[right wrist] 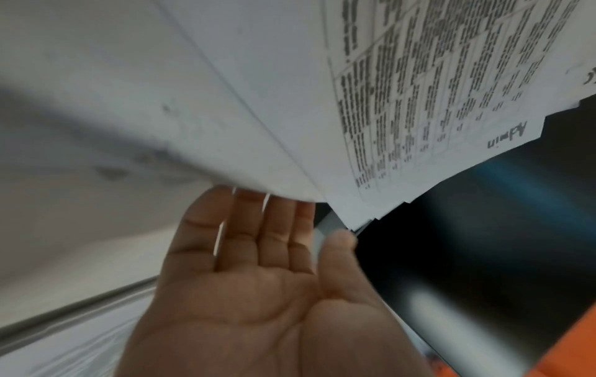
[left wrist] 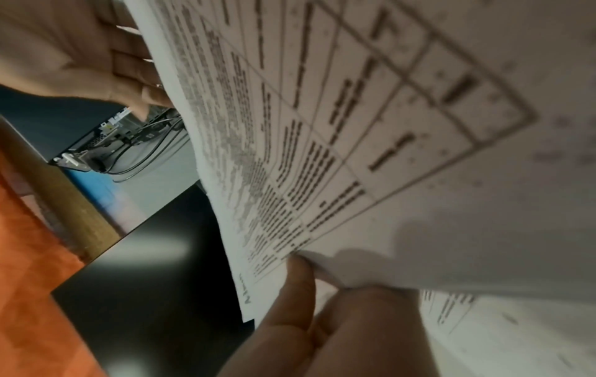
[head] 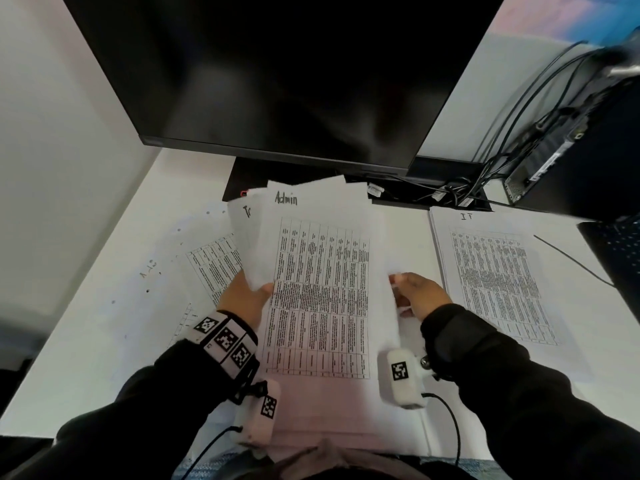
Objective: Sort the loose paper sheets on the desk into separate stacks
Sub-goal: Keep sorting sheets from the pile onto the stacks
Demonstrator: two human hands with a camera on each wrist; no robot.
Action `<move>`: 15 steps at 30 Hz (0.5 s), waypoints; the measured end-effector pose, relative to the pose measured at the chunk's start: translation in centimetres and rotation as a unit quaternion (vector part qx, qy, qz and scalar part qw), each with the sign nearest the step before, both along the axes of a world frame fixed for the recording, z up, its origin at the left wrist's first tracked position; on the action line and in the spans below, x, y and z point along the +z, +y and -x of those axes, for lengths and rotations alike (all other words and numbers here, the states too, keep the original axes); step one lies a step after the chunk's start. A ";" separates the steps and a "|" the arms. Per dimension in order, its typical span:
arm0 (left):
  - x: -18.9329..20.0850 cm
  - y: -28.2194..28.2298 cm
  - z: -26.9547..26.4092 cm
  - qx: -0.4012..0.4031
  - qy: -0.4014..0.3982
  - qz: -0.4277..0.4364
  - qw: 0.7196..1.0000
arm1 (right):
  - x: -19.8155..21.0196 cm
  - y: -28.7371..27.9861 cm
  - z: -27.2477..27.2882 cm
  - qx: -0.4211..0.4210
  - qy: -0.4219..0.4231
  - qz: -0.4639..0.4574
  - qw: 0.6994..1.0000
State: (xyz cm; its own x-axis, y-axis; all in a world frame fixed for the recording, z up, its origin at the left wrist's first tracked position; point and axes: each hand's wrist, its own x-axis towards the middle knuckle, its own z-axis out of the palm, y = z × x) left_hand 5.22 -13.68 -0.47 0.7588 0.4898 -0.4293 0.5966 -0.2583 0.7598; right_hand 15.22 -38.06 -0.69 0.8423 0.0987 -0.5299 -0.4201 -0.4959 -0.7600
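While the left hand (head: pixel 244 299) pinches a fanned bundle of loose sheets (head: pixel 318 289) at its left edge, thumb on top and fingers beneath, the bundle is held raised above the desk (head: pixel 114 323), in front of the dark monitor (head: pixel 277 81).

Item, top sheet: printed table, handwritten heading "Admin" at the far end. Long axis runs away from the person, toward the monitor. A second sheet, heading only partly legible, fans out behind it to the left.

Item, right hand (head: pixel 417 294): at the bundle's right edge. In the right wrist view its fingers (right wrist: pixel 258 229) lie straight and close together, tips just under a curling sheet edge, thumb apart beside them; no pinch is made yet.

Item, IT stack (head: pixel 495 282): flat on the desk to the right, heading "IT", well apart from the bundle, nearest the right hand.

Item, further sheets (head: pixel 211 268): flat on the desk at left, under and beyond the left hand, heading unclear.

Judgement: the top sheet lies directly left of the right fingertips, so the right hand is placed to peel it off sideways; an Admin sheet likely belongs elsewhere than on the IT stack.
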 end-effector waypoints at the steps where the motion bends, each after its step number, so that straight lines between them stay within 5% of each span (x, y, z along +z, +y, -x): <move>1: 0.6 0.3 0.1 -0.009 -0.022 0.013 1.000 | 0.6 0.0 0.1 0.005 -0.005 -0.030 1.000; 7: 4.9 0.9 0.3 0.005 -0.143 0.133 0.981 | 4.6 1.3 -0.2 0.058 -0.142 -0.055 0.987; 15: 8.1 2.5 -1.6 -0.037 -0.264 0.074 0.961 | 9.5 3.0 -0.5 0.010 -0.270 -0.150 0.951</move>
